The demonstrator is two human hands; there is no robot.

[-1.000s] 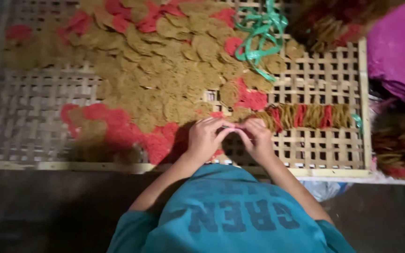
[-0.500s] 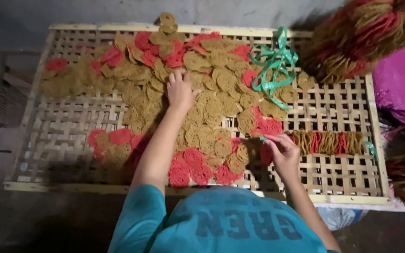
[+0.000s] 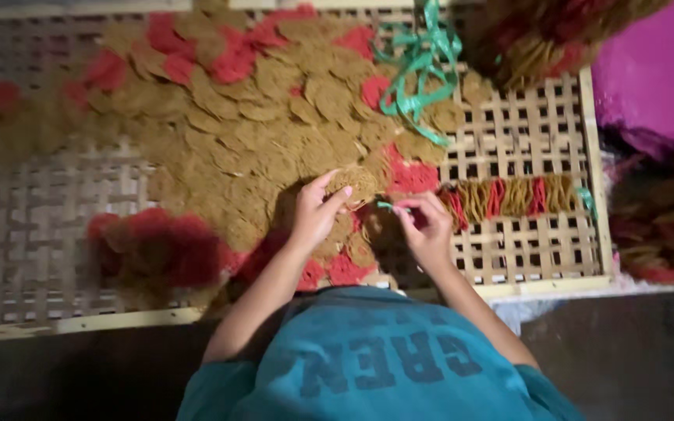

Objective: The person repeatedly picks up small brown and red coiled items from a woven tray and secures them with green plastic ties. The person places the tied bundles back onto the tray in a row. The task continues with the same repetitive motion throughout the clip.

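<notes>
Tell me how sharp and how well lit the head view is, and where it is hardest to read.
Head view: dim, warm light, soft overall. The left hand holding a tan disc and the right hand are fairly readable; the left part of the woven tray and its red discs are smeared with blur. The lower edge falls into dark shadow. No glare.
</notes>
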